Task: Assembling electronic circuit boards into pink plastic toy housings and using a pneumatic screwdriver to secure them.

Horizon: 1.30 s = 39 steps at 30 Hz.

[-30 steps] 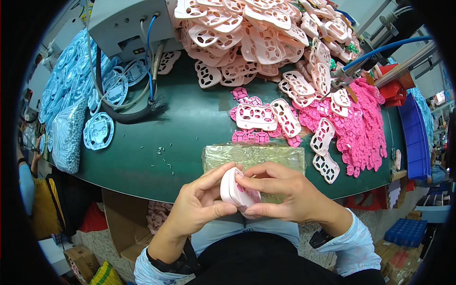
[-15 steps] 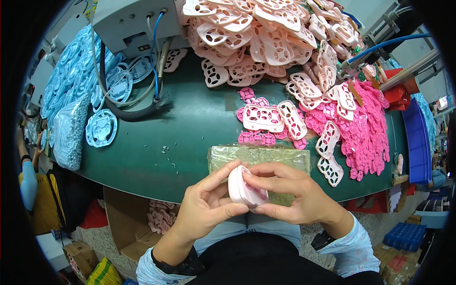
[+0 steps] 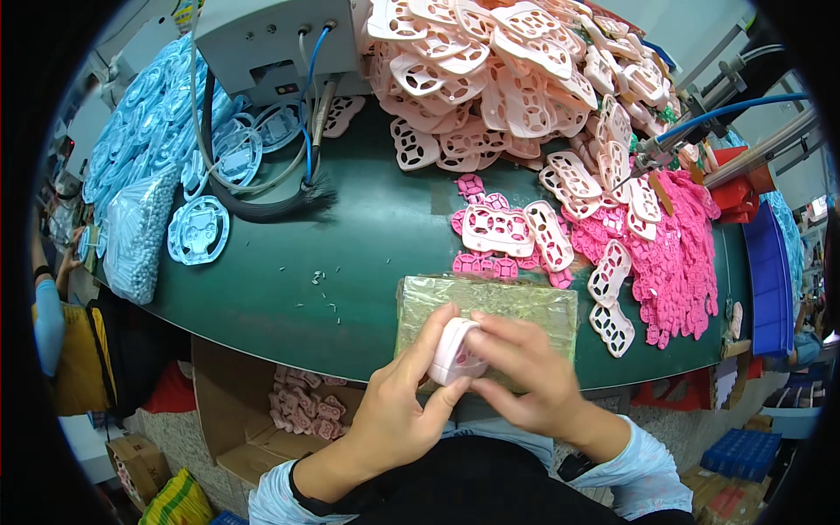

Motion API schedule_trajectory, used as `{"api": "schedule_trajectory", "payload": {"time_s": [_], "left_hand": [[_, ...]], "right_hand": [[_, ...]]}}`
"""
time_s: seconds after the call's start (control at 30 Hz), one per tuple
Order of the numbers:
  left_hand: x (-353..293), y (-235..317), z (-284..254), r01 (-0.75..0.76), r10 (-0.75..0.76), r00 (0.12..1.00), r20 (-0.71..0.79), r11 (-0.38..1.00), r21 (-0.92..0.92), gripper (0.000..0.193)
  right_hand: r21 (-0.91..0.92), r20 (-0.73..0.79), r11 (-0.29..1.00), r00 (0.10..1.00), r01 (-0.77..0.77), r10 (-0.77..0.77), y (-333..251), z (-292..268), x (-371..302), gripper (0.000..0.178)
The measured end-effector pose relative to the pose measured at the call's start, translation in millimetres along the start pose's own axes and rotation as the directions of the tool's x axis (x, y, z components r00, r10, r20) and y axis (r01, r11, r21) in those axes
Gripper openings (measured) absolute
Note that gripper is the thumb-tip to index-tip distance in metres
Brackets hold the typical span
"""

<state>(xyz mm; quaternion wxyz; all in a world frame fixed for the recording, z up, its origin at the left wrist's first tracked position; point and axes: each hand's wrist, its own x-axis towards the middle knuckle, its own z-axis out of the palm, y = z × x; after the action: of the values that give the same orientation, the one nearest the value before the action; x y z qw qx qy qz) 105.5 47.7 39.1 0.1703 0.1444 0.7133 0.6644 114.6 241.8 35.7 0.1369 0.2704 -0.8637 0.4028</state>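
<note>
A pale pink plastic casing [image 3: 449, 357] is tilted up between my two hands, over the near side of a yellowish block wrapped in clear film [image 3: 490, 302]. My left hand [image 3: 404, 404] grips its left side between thumb and fingers. My right hand [image 3: 538, 376], slightly blurred, has its fingers and thumb on the right edge. Some darker pink shows on the side of the casing towards my right hand. Beyond the block, pale pink shells with oval cut-outs [image 3: 497, 229] lie on bright pink button pieces [image 3: 472, 262].
A heap of pale pink shells [image 3: 525, 96] fills the back; bright pink pieces [image 3: 682, 271] lie right. Left are blue plastic parts [image 3: 199, 230], a bag of beads [image 3: 140, 241] and a grey machine [image 3: 271, 52]. A metal arm [image 3: 652, 157] reaches in. Below stands a cardboard box [image 3: 219, 385].
My head view has shifted, so the table sits a little lower and further right. The casing has been turned more end-on in my hands, and my right fingers have moved along it.
</note>
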Motion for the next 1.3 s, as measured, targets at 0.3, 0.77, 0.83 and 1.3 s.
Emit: {"api": "schedule_trajectory", "payload": {"time_s": [0.3,0.77,0.83,1.3], "left_hand": [[-4.5,11.1,13.2,-0.223,0.28,0.957,-0.073,0.874,0.431,0.054],[-6.8,0.5,13.6,-0.012,-0.041,0.97,-0.239,0.976,-0.216,0.053],[-8.5,8.5,3.2,-0.044,-0.041,0.983,-0.179,0.895,-0.444,0.058],[-14.3,16.8,14.6,-0.315,0.336,0.942,-0.013,0.894,0.317,0.055]], "right_hand": [[0.758,0.015,0.562,0.87,-0.332,0.493,-1.1,4.9,42.4,0.027],[0.614,-0.089,0.712,0.866,-0.341,0.491,-11.1,18.9,65.6,0.043],[0.588,-0.137,0.745,0.869,-0.315,0.475,-4.3,4.7,58.4,0.053],[0.573,-0.204,0.777,0.872,-0.261,0.444,-3.8,7.0,39.2,0.041]]}}
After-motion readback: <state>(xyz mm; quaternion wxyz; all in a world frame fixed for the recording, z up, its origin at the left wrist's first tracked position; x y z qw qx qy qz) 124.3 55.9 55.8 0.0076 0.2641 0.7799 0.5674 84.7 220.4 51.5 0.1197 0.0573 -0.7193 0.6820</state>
